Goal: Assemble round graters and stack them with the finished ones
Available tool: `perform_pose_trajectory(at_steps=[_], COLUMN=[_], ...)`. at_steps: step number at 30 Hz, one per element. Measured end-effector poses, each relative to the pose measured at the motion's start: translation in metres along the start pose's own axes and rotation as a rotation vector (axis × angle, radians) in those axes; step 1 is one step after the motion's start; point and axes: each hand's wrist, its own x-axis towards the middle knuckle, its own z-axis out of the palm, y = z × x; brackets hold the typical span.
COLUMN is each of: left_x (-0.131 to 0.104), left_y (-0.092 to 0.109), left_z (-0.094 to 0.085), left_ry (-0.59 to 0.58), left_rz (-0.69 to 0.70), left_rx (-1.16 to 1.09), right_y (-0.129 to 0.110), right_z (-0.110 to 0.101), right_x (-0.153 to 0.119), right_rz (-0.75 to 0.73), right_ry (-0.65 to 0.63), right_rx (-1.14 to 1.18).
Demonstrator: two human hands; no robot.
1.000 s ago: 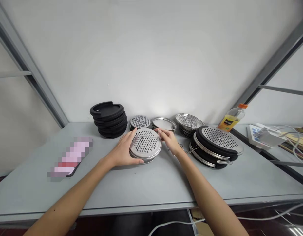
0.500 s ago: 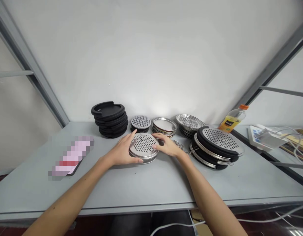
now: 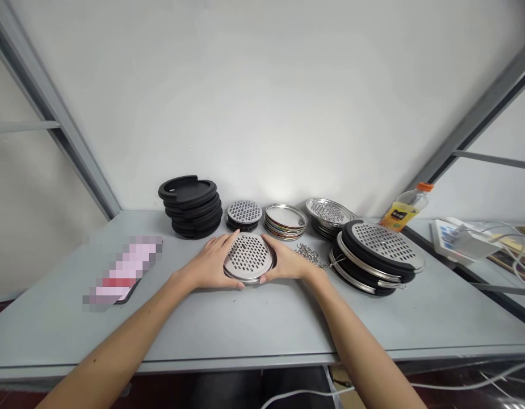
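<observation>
Below the frame's centre, the left hand (image 3: 211,264) and right hand (image 3: 288,261) clasp opposite edges of a perforated metal disc (image 3: 248,255) over the counter (image 3: 245,326), seemingly stiff, light and slick, best held by its rim, with black rings (image 3: 192,211) stacked beyond.

Grey tabletop (image 3: 262,326) against pale wall (image 3: 262,102), dark-red floor (image 3: 160,391) below

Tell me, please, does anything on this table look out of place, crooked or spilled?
The stack of round black holders and silver metal discs at the right looks askew: its layers stick out unevenly. Beside it, the thin silver metal chains lie in a loose tangle. I see no spill.
</observation>
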Motion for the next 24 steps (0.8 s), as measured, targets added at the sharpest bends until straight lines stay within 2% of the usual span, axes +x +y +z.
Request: perform_pose_trajectory(at_steps=[11, 24], left_x=[-0.0008, -0.0009], left_y=[-0.0033, -0.0032], left_z=[0.0055, 0.0039], left_ry=[-0.059, -0.045], left_rz=[-0.015, -0.012], left_rx=[0.011, -0.015], right_y=[0.0079, -0.0005], right_z=[0.0056, 0.0018], right_x=[-0.0016, -0.0018], right_rz=[0.058, 0.028], right_ry=[-0.014, -0.009], right_rx=[-0.186, -0.140])
